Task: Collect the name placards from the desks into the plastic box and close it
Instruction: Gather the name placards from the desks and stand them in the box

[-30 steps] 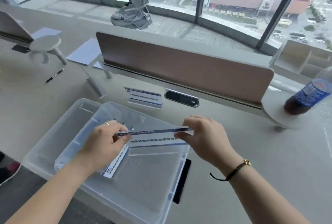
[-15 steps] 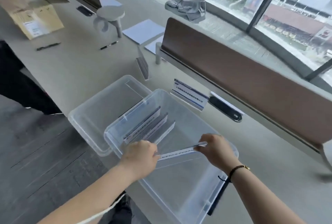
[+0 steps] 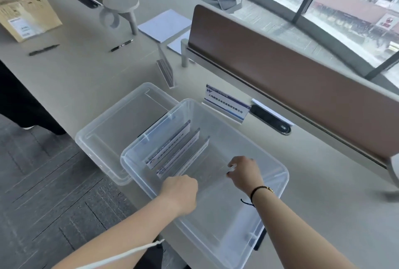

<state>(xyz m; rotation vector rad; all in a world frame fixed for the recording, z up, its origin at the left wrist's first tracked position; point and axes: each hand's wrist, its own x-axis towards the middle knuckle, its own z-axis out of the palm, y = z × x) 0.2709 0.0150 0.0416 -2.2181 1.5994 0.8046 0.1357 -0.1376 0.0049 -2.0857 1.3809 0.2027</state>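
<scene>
The clear plastic box stands open at the desk's near edge, and its lid lies beside it on the left. Several name placards stand in a row inside the box's far left part. My left hand and my right hand are down in the box, each pinching one end of a blurred clear placard held just behind that row. One blue-and-white placard stands on the desk beyond the box. Another placard stands edge-on further left.
A brown divider panel runs along the desk's far side, with a black cable port before it. Two pens, paper sheets, a grey round stand and a cardboard box under another person's hand lie at left.
The view has swung left and down. Both hands have lowered the held placard from above the box to down inside it, close to the standing row.
</scene>
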